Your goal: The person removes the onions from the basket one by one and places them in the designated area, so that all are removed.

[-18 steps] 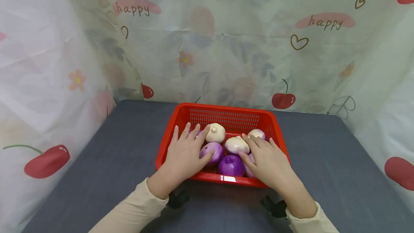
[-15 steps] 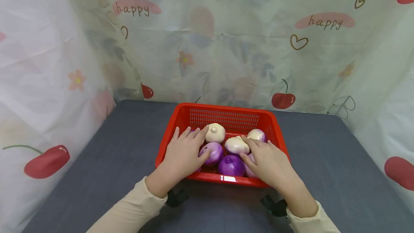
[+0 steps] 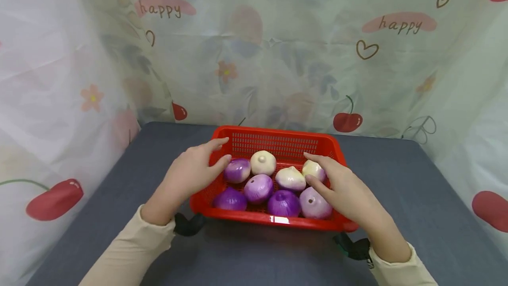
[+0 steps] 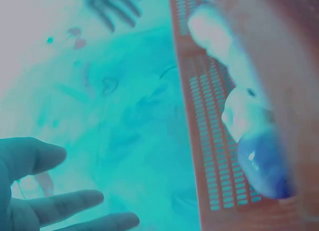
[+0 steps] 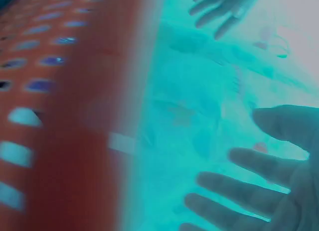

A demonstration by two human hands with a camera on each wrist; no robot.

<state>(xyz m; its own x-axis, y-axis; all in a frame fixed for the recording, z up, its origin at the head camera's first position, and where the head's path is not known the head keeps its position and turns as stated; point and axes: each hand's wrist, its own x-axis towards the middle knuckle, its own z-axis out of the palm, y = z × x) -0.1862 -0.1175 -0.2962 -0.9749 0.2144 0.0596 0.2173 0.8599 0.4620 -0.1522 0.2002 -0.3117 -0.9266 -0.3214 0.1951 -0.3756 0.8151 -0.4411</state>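
A red plastic basket (image 3: 274,220) with slotted walls holds several onions, some purple and some whitish. My left hand (image 3: 190,173) hovers at the basket's left side, thumb and fingers extended near a purple-and-white onion (image 3: 237,171). Over the right wall is my right hand (image 3: 349,189), fingers extended, with the thumb near a pale onion (image 3: 312,170) at the back right. A pale purple onion (image 3: 315,203) and a dark purple onion (image 3: 284,203) lie along the front. In the left wrist view, the fingers (image 4: 75,206) are spread and hold nothing. The right wrist view shows spread fingers (image 5: 244,196) too.
The basket stands on a dark grey table (image 3: 270,255). Behind it hangs a printed curtain (image 3: 274,69) with cherries and hearts, which also closes in both sides. Black straps (image 3: 353,247) are worn at the wrists.
Both hands have moved outward, away from the onions. The left has swung to the left and the right slightly to the right, uncovering more onions. The onions look unmoved.
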